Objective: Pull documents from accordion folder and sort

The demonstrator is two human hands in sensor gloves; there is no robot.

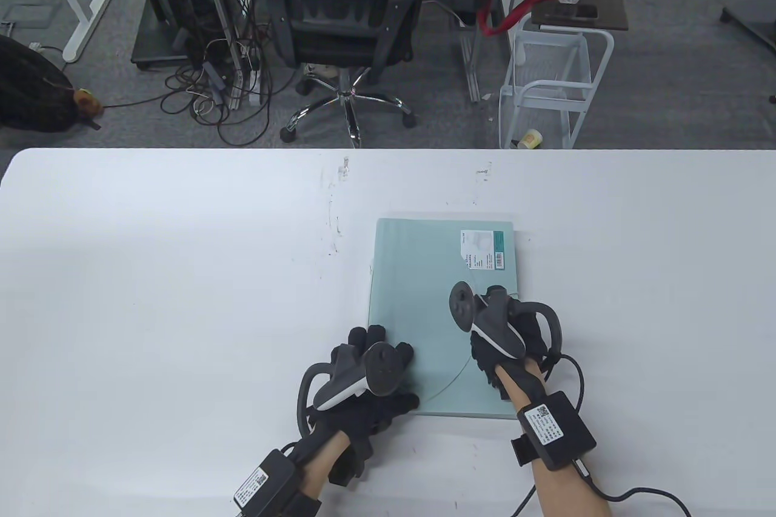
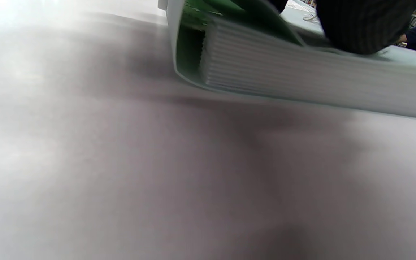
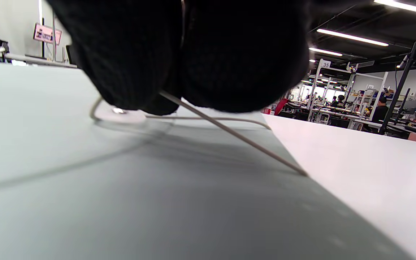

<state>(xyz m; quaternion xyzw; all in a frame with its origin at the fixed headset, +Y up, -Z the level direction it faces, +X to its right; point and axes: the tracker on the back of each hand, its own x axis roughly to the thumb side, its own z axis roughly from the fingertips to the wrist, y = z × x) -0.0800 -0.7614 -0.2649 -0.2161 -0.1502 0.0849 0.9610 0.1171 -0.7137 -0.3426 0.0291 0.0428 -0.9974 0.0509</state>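
A pale green accordion folder (image 1: 424, 274) lies flat on the white table (image 1: 182, 268), with a printed label (image 1: 482, 250) at its far right. My left hand (image 1: 382, 353) rests on the folder's near left corner, fingers spread. In the left wrist view the folder's pleated side (image 2: 284, 79) shows, with a gloved fingertip (image 2: 359, 29) on top. My right hand (image 1: 485, 359) is curled over the folder's right part. In the right wrist view its fingers (image 3: 193, 54) sit over the closure button (image 3: 119, 111) and hold the elastic cord (image 3: 229, 133), which runs taut to the folder's edge.
Beyond the table's far edge stand an office chair (image 1: 345, 8), a white wire cart (image 1: 555, 86) and tangled cables (image 1: 212, 93). Bare table lies left and right of the folder. Cables (image 1: 642, 493) trail from my right wrist.
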